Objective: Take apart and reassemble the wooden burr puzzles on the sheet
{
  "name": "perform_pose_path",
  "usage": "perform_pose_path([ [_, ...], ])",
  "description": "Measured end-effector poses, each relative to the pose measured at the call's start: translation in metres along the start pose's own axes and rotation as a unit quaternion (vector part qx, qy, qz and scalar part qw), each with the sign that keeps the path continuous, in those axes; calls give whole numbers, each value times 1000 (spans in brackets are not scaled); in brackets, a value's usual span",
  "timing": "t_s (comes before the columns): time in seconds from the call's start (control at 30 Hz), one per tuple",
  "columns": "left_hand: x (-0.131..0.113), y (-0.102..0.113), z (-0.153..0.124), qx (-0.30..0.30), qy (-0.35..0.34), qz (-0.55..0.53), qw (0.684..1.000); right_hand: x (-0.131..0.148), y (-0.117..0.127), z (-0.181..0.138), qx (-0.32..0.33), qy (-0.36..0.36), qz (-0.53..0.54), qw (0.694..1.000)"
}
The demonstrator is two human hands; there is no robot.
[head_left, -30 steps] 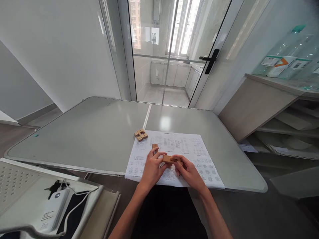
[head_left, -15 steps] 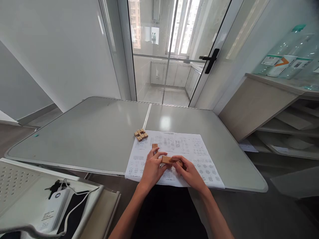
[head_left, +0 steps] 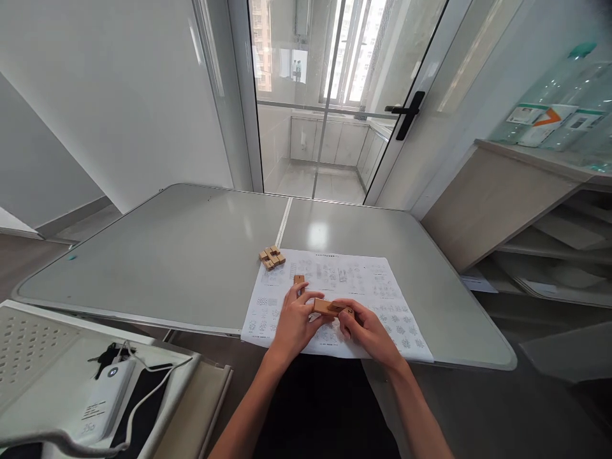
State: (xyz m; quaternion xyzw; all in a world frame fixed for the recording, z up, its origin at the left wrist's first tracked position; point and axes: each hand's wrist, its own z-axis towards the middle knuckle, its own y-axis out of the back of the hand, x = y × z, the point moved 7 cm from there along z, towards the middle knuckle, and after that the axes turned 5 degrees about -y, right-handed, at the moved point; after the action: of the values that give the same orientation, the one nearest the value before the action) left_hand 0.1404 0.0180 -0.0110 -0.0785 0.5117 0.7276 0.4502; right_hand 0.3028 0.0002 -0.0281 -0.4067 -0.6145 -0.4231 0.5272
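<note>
My left hand [head_left: 294, 322] and my right hand [head_left: 367, 330] meet over a printed instruction sheet [head_left: 377, 290] at the near edge of a grey table [head_left: 191, 255]. Between their fingertips they pinch a small wooden puzzle piece [head_left: 327, 308], each hand closed on one end. Another wooden piece [head_left: 299, 280] lies on the sheet just beyond my left fingers. A cluster of joined wooden pieces [head_left: 271, 257] sits at the sheet's far left corner.
A white perforated tray [head_left: 43, 357] at the lower left carries a power bank [head_left: 100, 401], a cable and keys [head_left: 108, 354]. Wooden shelves [head_left: 540, 236] with plastic bottles [head_left: 549, 108] stand on the right. A glass door [head_left: 335, 95] lies behind the table.
The hands and the held piece have barely shifted; the view has tilted slightly. Nothing was picked up or let go.
</note>
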Motion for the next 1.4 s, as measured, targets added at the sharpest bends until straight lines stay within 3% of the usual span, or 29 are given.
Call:
perform_pose_path([
  [1.13, -2, 1, 1, 20, 19, 14, 1000, 5, -1, 1, -44, 28, -28, 998],
  [1.3, -2, 1, 1, 21, 6, 17, 1000, 18, -2, 2, -32, 14, -76, 996],
  [1.4, -3, 1, 1, 22, 2, 12, 1000, 27, -4, 6, 9, -4, -125, 992],
])
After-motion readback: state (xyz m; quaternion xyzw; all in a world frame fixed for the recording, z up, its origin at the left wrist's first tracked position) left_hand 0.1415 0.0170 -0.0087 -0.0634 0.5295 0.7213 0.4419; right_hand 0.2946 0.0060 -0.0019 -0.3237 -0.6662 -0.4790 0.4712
